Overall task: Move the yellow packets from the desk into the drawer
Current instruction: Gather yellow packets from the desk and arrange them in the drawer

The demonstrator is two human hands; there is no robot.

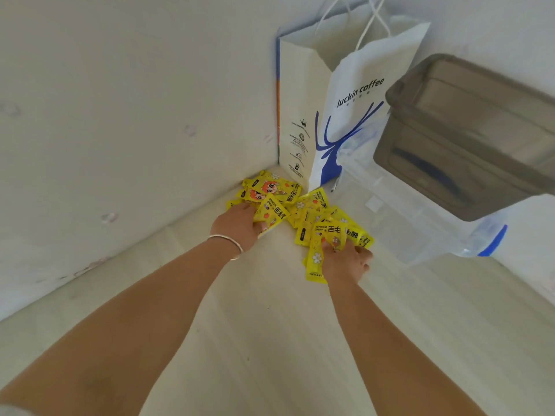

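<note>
Yellow packets [300, 211] heaped in tabletop [270, 325] corner against wall. Left hand [237, 225] and right hand [347, 261] each closed on packets, gathering handfuls. No drawer visible.

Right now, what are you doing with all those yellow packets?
A person is gathering a pile of yellow packets in the corner of a pale desk. The left hand, with a bracelet on its wrist, presses on the packets on one side, and the right hand grips some on the other. Behind them stand a paper coffee bag and a clear plastic box. No drawer is in view.
</note>
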